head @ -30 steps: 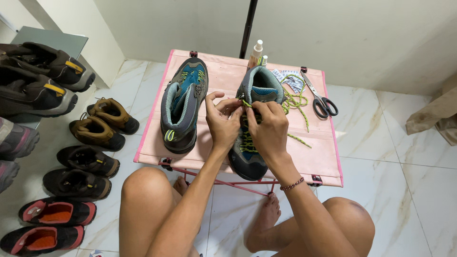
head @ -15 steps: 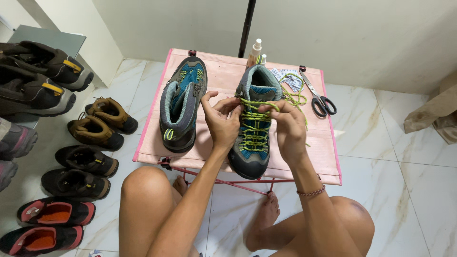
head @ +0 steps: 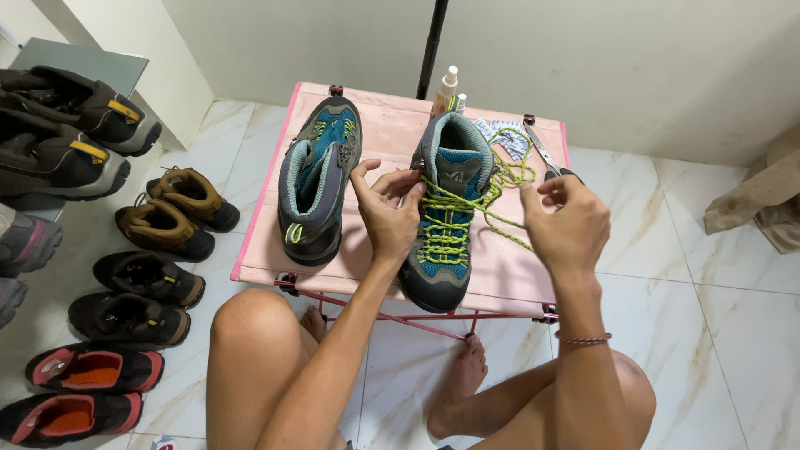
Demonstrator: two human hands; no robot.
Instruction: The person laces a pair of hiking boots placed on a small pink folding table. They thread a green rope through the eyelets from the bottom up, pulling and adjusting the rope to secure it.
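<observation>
A grey and teal hiking boot [head: 446,218] with yellow-green laces stands on a small pink folding table [head: 392,137]. My left hand [head: 385,210] grips the boot's left side near the ankle. My right hand [head: 567,221] is off to the right of the boot and pinches the yellow-green lace [head: 500,179], which runs taut from the eyelets. The matching second boot [head: 318,177] lies to the left on the table with no lace visible in it.
Scissors [head: 546,157], a small spray bottle [head: 446,90] and folded packets lie at the table's far edge. Several pairs of shoes [head: 167,212] line the tiled floor on the left. A brown bag [head: 762,200] sits at right. My bare knees are under the table.
My right hand has moved away from the boot's tongue to the right, drawing the lace out. The left hand has stayed on the boot.
</observation>
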